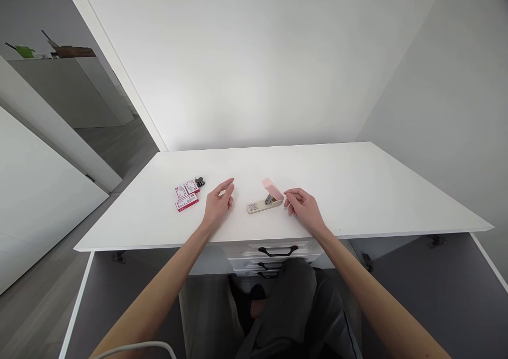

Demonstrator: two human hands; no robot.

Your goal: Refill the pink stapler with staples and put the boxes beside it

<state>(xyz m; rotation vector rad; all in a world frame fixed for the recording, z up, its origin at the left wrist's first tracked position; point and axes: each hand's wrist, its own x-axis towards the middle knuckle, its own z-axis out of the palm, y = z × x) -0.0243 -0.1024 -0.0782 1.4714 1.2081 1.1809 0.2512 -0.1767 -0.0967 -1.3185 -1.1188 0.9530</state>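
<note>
Stapler [265,200] lies mid-desk w/ its pink top flipped open, between both hands. Right hand [305,206] sits just right of it, fingers loosely curled near the raised lid, holding nothing. Left hand [219,203] rests to the left, spread, empty. Staple boxes [186,195] lie further left on the desk [357,189]. Judgement: best to steady the base w/ one hand, keep the lid fully back.

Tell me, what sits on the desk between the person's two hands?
In the head view, an opened pink and beige stapler lies between the left hand and the right hand; around it, only bare white desk.
</note>
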